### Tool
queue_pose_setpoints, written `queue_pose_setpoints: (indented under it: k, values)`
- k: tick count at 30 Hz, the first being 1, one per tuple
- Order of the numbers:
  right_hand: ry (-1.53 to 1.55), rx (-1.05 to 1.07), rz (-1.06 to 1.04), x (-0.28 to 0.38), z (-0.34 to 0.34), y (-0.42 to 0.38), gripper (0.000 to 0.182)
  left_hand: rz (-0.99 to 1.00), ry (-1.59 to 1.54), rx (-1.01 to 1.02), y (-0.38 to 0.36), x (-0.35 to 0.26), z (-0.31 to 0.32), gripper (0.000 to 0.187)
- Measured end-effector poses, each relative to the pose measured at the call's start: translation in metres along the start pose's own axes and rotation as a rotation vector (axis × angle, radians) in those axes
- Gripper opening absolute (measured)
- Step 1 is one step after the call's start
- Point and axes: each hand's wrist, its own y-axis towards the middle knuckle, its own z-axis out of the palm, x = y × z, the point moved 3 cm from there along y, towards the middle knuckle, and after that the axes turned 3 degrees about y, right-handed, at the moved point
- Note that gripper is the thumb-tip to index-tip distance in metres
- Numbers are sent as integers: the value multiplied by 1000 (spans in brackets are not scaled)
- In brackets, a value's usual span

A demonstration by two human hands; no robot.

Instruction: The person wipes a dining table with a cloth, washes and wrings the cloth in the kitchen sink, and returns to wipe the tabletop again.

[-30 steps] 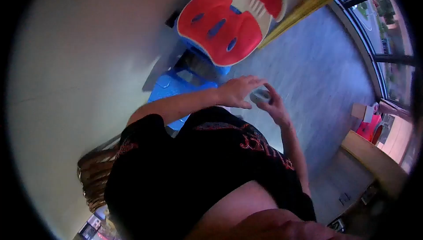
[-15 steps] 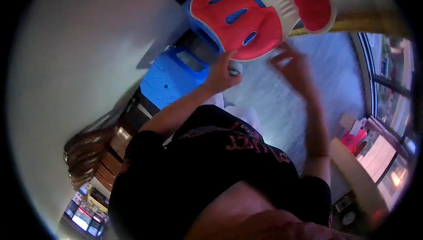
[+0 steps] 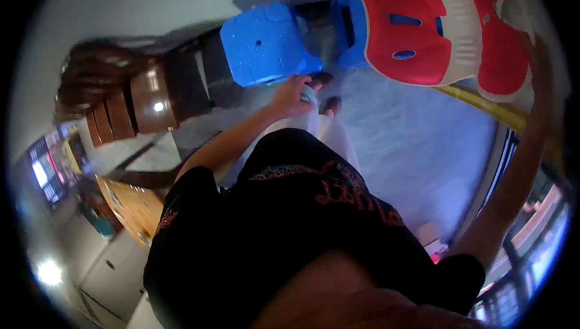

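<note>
My left hand (image 3: 290,95) is closed around a small pale grey roundish object (image 3: 310,93), held low in front of my body above my white trousers. It hangs close to the blue plastic stool (image 3: 266,45) and my dark shoes (image 3: 326,80). My right arm stretches up along the right edge of the view. My right hand (image 3: 536,42) is blurred there, next to the red and white chair (image 3: 417,27); whether it holds or touches anything does not show.
A dark wooden cabinet (image 3: 145,96) stands left of the stool against the white wall. A light wooden table (image 3: 130,208) lies at lower left. Grey floor (image 3: 423,148) spreads to the right, with a yellow strip (image 3: 483,102) and windows beyond it.
Both hands held the grey object a second ago. My right hand let go and swung up to the right edge; my left hand kept the object. The view swung left, showing cabinet and table.
</note>
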Motion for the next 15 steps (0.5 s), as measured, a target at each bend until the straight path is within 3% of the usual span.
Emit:
queue_pose_setpoints:
  k: [2, 6, 9, 11, 15]
  values:
    - [-34, 6, -82, 14, -5, -2, 50, -105, 58, -19, -21, 7, 6, 65]
    - [36, 191, -33, 61, -28, 9, 44, -175, 56, -116, -41, 39, 44, 65]
    - [201, 327, -182, 120, -30, -4, 40, -269, -15, -192, -67, 66, 67, 65]
    - [297, 447, -308, 159, -14, 0, 36, -417, 55, -290, -89, 59, 50, 65]
    - [332, 626, -485, 218, 17, 9, 31, -598, 63, -266, -125, 42, 25, 63]
